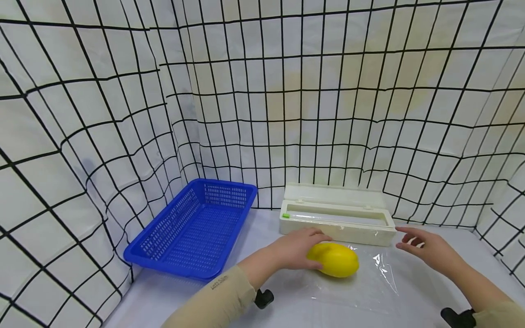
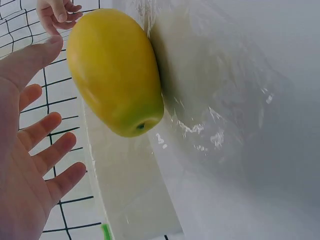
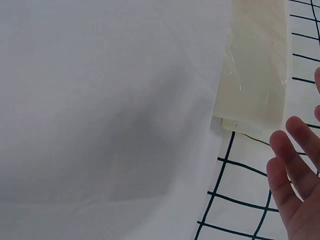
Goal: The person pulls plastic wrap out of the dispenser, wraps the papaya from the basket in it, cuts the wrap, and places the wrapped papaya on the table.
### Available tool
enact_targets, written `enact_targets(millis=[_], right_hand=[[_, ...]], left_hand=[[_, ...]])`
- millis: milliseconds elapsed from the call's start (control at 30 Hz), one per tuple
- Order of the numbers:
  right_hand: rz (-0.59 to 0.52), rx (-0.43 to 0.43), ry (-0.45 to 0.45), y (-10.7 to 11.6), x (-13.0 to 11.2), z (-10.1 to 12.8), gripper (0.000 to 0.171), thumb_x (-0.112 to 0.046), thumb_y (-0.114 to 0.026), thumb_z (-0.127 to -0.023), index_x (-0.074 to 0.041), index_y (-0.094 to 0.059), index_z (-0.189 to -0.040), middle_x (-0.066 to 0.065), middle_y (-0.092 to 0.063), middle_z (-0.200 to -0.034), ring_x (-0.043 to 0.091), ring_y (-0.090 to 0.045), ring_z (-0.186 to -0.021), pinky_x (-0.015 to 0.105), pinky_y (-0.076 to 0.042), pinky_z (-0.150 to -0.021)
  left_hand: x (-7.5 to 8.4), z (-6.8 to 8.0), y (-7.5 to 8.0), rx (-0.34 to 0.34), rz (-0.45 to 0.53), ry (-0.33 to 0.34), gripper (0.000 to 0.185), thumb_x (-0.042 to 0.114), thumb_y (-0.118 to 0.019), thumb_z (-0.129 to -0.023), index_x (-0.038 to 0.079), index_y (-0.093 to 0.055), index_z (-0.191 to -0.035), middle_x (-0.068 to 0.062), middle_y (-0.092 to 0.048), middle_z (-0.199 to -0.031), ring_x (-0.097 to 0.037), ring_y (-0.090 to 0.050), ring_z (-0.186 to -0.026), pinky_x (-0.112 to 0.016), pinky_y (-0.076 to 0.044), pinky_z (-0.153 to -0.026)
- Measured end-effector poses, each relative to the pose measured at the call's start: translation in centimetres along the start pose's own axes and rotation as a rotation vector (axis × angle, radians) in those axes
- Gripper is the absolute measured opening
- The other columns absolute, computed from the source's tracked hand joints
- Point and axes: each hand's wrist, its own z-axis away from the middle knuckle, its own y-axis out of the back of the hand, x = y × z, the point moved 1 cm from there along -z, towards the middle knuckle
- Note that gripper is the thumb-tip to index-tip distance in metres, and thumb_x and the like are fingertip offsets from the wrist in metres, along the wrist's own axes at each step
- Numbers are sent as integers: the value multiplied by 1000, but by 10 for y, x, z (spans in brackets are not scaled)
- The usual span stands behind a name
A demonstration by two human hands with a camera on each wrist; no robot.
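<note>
Your left hand (image 1: 297,248) rests against the near-left end of the yellow mango (image 1: 334,259). The head view suggests contact at the fruit's 9 o'clock end; the left wrist view shows the fingers (image 2: 42,132) straight and spread, thumb alongside the fruit, nothing curled round it. Grip: wide open, holding nothing.

The mango lies on a sheet of clear cling film (image 1: 381,269) spread over the white surface (image 1: 164,291), just in front of the cream film dispenser box (image 1: 336,218), whose lid stands open. Long axis of the fruit runs roughly 9 to 3 o'clock, parallel to the box front; stem end faces the left wrist camera.

Your right hand (image 1: 426,248) hovers at the fruit's 3 o'clock side, apart from it, near the right end of the box. Fingers relaxed and extended; it holds nothing.

Left hand is the nearer one: touching versus apart.

Blue plastic basket (image 1: 193,228) sits at 9 o'clock of the box, near the grid-patterned backdrop (image 1: 262,91).
</note>
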Motion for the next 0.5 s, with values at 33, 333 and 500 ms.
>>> enact_targets(millis=[33, 333, 500], right_hand=[[5, 4, 14, 0, -2, 2, 62, -43, -73, -88, -6, -59, -135, 1, -66, -99, 21, -62, -90, 36, -51, -67], [-16, -103, 58, -2, -19, 21, 53, -39, -78, -84, -12, -66, -128, 0, -65, -102, 10, -55, -84, 25, -50, -66], [-35, -184, 133, -6, -29, 32, 48, -38, -79, -82, -15, -68, -123, -3, -64, -101, 4, -51, -80, 22, -48, -65]], left_hand=[[-1, 3, 1, 0, -2, 2, 70, 51, -73, -86, 37, -44, -148, 9, -45, -148, -15, -45, -133, -41, -38, -110], [-5, 25, 8, -18, -40, -9, 63, 48, -76, -85, 34, -52, -142, 10, -53, -137, -10, -52, -122, -33, -44, -104], [-6, 39, 9, -98, -28, 8, 49, 46, -77, -85, 31, -63, -130, 13, -59, -129, -8, -55, -117, -32, -45, -103]])
